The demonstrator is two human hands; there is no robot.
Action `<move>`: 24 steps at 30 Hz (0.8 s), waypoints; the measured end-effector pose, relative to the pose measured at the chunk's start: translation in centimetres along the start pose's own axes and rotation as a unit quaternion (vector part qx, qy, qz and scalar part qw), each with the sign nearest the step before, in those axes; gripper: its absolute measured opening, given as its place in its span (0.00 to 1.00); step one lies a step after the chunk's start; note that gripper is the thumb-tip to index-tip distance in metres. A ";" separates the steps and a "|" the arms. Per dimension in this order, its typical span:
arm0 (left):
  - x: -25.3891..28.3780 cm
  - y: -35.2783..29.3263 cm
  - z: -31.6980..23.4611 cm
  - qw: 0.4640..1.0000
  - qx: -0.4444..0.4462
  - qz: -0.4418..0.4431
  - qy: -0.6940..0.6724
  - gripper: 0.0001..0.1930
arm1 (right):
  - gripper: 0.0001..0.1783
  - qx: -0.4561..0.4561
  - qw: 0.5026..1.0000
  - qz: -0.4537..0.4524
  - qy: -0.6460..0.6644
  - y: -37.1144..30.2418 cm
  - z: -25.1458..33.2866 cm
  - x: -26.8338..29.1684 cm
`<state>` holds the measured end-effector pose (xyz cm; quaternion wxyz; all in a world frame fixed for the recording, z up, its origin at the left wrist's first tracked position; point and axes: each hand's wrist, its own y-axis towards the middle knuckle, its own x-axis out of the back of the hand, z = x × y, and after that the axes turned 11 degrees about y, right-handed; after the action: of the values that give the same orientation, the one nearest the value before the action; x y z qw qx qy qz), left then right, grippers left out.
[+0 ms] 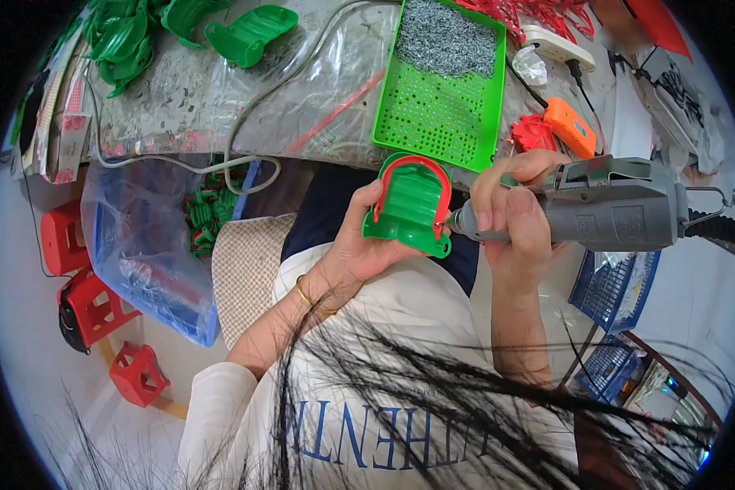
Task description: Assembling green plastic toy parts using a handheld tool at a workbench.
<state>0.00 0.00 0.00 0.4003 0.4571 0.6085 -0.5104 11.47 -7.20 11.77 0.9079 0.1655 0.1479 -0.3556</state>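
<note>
My left hand (353, 249) is closed on a green plastic shell (410, 200), tilted so its hollow side faces up. A red curved handle (394, 165) arches over the shell, one end at its right edge. My right hand (514, 208) wraps round a grey electric screwdriver (616, 216) lying roughly level and pointing left. Its tip meets the right side of the shell, where the handle's end sits; a screw there is too small to make out. Just beyond, a bright green perforated tray (433, 122) holds a heap of small silvery screws (447, 39).
More green shells (251, 34) lie at the table's far left. A grey cable (257, 102) crosses the tabletop. An orange device (570, 126) and a white power strip (557, 47) are at right. A plastic-lined blue bin (151, 245) with green-and-red pieces stands lower left, near red stools (139, 374).
</note>
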 end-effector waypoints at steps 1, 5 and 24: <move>-0.1 0.0 0.0 1.000 0.008 0.000 -0.008 0.36 | 0.12 0.005 1.000 -0.001 0.001 0.0 0.0 0.0; 0.1 0.2 0.2 0.999 0.011 0.007 -0.030 0.35 | 0.12 0.016 1.000 0.013 0.009 -0.1 -0.1 0.2; 0.2 -0.3 0.4 0.998 0.017 -0.009 -0.063 0.34 | 0.10 0.064 0.998 -0.008 -0.015 -0.9 -0.9 -0.4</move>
<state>-0.38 -0.36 -0.17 0.4255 0.4248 0.5776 -0.5522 10.48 -7.21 10.95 0.8948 0.2170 0.1120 -0.3738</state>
